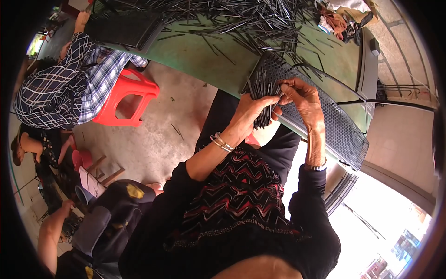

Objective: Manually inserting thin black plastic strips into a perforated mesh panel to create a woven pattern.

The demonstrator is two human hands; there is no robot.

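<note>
My left hand (253, 109) grips a bundle of thin black strips (263, 87), ends showing either side of the fist. My right hand (303, 101): just right of it, thumb and fingertips together at the bundle's edge; pinch on a strip, cannot tell. Black perforated tray (338, 123): behind and right of my right hand. Loose strip pile (246, 21): beyond both hands, on green table (200, 65). Red stool (112, 100): well left of my left hand.

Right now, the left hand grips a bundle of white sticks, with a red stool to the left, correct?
No: in the head view, the bundle of sticks is black, not white. The left hand does grip it, with a red stool to the left.
</note>
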